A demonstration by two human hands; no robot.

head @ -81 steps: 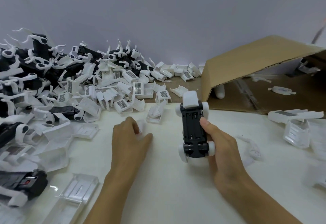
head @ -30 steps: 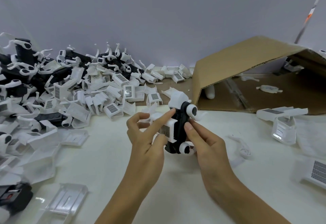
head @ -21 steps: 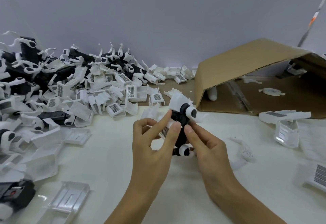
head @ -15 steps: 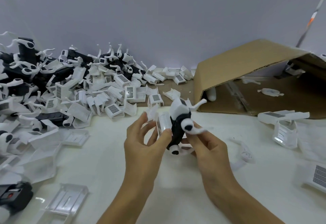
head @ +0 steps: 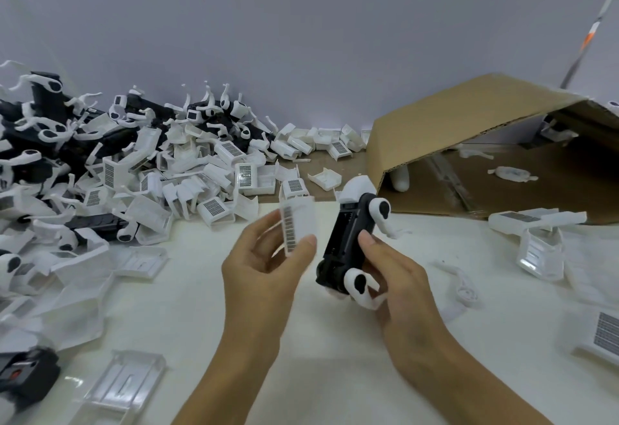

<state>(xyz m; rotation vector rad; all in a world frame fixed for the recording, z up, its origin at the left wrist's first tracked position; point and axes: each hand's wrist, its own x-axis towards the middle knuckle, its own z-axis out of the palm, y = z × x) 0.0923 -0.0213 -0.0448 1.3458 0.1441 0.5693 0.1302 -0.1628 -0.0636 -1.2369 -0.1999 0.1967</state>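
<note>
The white table [head: 318,357] before me carries a heap of white and black plastic parts [head: 140,170] on my left, a cardboard box [head: 462,116] lying on its side far right, a clear tray [head: 124,387] at the near left, and white shells [head: 539,244] on my right.

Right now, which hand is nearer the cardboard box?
Right. The right hand, gripping the black body, lies in front of the cardboard box; the left hand, pinching a white cover, is farther left.
</note>
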